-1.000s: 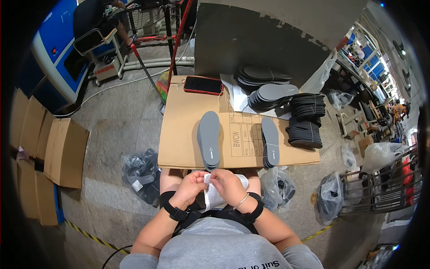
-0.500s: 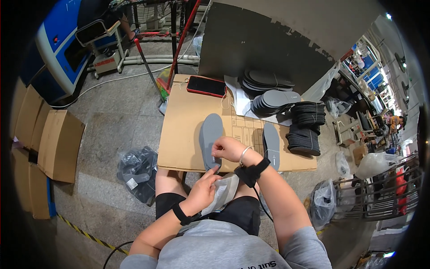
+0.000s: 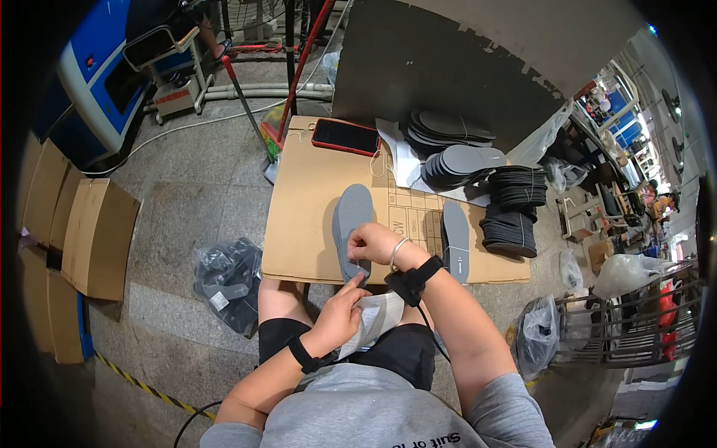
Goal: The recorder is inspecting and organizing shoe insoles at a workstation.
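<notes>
A stack of grey insoles (image 3: 354, 205) lies lengthwise on the cardboard-topped table, heel end towards me. Over its near half, my right hand (image 3: 376, 245) is closed in a pinch, fingertips down at the top insole; what they hold, if anything, is hidden. My left hand (image 3: 337, 321) stretches its index finger to the heel edge. Its thumb and other fingers are closed on a pale paper sheet (image 3: 381, 315) that hangs over my lap. To the right of my right hand is another grey insole stack (image 3: 455, 231), with a thin band around it.
Bundled dark insoles (image 3: 509, 231) and more insole piles (image 3: 467, 160) stand at the table's right and back. A red-edged phone (image 3: 346, 138) lies at the far left of the cardboard (image 3: 302, 216). A plastic bag (image 3: 228, 287) is on the floor, and cartons (image 3: 97, 239) stand left.
My right hand has shifted slightly left, still pinched over the insole. The paper sheet in my left hand has tilted and spread a little to the right.
</notes>
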`<action>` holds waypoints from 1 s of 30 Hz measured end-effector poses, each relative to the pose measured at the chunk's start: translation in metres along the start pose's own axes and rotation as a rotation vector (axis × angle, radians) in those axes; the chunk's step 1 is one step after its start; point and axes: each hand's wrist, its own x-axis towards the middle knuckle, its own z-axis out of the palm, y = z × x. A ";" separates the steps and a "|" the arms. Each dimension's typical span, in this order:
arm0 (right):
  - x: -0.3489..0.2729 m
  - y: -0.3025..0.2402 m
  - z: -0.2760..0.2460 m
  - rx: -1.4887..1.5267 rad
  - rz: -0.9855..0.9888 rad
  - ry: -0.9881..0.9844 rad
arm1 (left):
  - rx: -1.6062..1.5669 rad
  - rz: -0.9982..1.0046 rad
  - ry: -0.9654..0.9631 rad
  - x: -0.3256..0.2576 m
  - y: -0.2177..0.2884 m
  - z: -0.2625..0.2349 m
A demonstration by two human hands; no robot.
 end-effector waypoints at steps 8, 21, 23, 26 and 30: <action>-0.006 -0.002 0.008 -0.058 -0.074 0.139 | 0.002 -0.036 -0.023 0.000 0.000 -0.002; -0.014 -0.017 0.038 -0.255 0.088 0.546 | -0.407 -0.224 -0.031 -0.012 -0.006 0.006; -0.014 -0.021 0.039 -0.279 0.148 0.575 | -0.489 -0.219 -0.007 -0.013 -0.013 0.010; -0.015 -0.018 0.037 -0.209 0.165 0.624 | -0.617 -0.246 0.000 -0.012 -0.022 0.007; -0.036 -0.005 0.020 -0.063 0.123 0.737 | -0.912 -0.260 -0.007 -0.008 -0.024 -0.001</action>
